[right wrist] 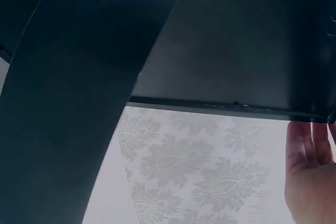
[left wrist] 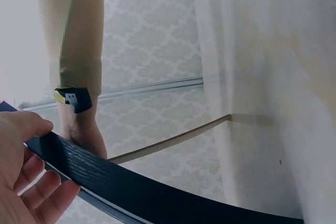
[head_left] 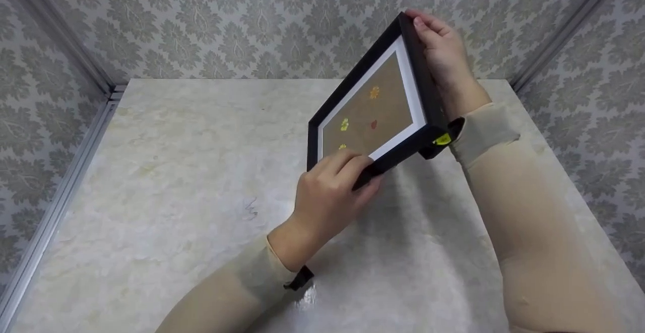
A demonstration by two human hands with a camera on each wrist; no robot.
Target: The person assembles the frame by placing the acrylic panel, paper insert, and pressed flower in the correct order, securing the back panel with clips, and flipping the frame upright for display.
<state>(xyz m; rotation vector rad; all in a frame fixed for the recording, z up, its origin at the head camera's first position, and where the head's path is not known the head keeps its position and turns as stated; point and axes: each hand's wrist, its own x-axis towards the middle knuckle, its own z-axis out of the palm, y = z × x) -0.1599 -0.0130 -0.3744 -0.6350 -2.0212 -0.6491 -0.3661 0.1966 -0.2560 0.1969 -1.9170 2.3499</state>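
A black picture frame [head_left: 421, 81] is tilted above the table, its white mat and brown backing with small yellow, orange and red flower shapes facing left. My left hand [head_left: 330, 187] grips its lower edge, fingers over the front. My right hand [head_left: 446, 61] holds the upper right side near the corner, thumb on the edge. In the left wrist view, a thin stand leg [left wrist: 173, 140] sticks out behind the frame, its end appearing at the tabletop. The right wrist view has the wide dark stand [right wrist: 79, 98] swung out from the back panel [right wrist: 226, 51].
A pale marbled table [head_left: 176, 172] lies beneath, with a faint dark scribble-like mark [head_left: 250, 208] left of my left hand. Patterned walls [head_left: 227, 25] enclose the back and sides, with metal rails [head_left: 55, 212] along the corners.
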